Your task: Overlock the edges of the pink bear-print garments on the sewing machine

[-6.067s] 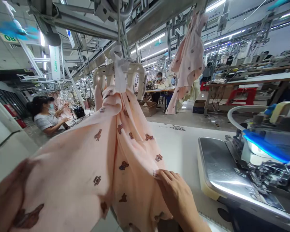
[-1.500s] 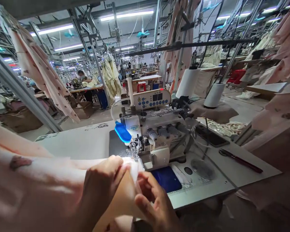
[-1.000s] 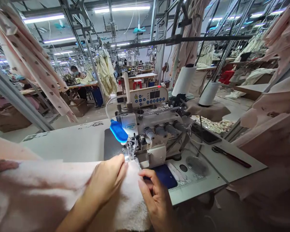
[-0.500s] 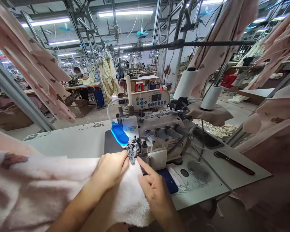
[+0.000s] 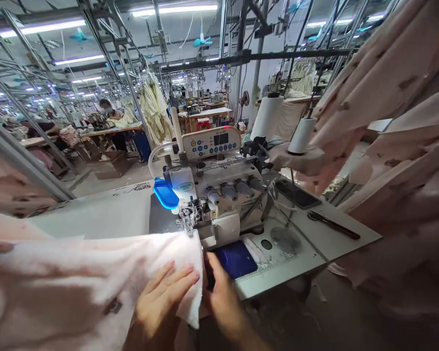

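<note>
Grip of the left hand (image 5: 164, 295) is loose, fingers stretched over the pale pink cloth (image 5: 73, 273); the right hand (image 5: 223, 295) is blurred, fingertips partly hidden by the cloth's right edge, so whether it pinches I cannot tell. The cloth's far edge reaches the sewing machine (image 5: 227, 227) near the needle, contact unclear; its left side is cut off. Two thread cones (image 5: 267, 117), four knobs (image 5: 228, 191), one slim tool (image 5: 334, 225). Bench (image 5: 95, 212) surface extends left of the machine; its right corner lies just past the tool.

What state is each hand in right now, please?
Left hand: open, laid on the pale fabric.
Right hand: at the fabric's edge, fingers bent; whether it grips anything cannot be told.
</note>
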`<state>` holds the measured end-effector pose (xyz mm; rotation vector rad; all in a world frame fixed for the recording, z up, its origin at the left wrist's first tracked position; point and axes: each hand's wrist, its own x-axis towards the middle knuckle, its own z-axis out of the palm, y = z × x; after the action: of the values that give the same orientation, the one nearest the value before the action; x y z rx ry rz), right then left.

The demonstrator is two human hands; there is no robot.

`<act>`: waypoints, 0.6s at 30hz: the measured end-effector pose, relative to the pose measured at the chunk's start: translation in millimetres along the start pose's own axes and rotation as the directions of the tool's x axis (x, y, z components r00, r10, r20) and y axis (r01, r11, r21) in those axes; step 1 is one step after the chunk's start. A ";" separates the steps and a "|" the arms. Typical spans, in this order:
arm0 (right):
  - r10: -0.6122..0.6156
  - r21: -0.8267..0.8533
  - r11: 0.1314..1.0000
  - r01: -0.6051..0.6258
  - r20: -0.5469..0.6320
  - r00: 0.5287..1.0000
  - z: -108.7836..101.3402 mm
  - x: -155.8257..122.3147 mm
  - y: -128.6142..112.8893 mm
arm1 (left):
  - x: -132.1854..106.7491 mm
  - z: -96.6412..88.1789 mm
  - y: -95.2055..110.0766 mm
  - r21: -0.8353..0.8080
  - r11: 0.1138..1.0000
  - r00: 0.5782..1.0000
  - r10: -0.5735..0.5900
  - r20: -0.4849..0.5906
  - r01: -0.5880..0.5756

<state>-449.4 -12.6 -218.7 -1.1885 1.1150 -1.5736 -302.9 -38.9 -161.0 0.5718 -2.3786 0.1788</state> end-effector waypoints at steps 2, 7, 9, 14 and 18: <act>0.114 0.108 0.985 -0.136 0.188 0.976 0.8 -3.8 -1.7 | -1.9 -1.2 2.9 -0.028 0.999 0.999 0.032 -0.004 -0.032; 0.134 0.069 0.985 -0.159 0.272 0.953 -8.4 -35.4 -16.3 | -14.5 3.6 26.4 -0.035 0.999 0.987 -0.036 -0.156 0.031; 0.111 -0.027 0.994 -0.108 0.254 0.961 -14.3 -41.5 -24.8 | -15.8 3.5 36.2 -0.040 0.992 0.974 -0.121 -0.191 0.116; 0.072 -0.116 0.992 -0.053 0.164 0.984 -21.1 -42.2 -37.5 | -9.6 1.1 42.5 -0.078 0.995 0.956 -0.081 -0.281 0.061; 0.243 0.089 0.955 -0.282 0.306 0.920 -25.7 -45.2 -40.0 | -9.4 1.6 38.7 0.086 0.996 0.948 0.022 -0.319 0.006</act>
<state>-470.3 44.5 -194.0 -1.0898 0.9184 -1.2007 -314.8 -1.4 -167.4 0.5293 -2.0657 0.3516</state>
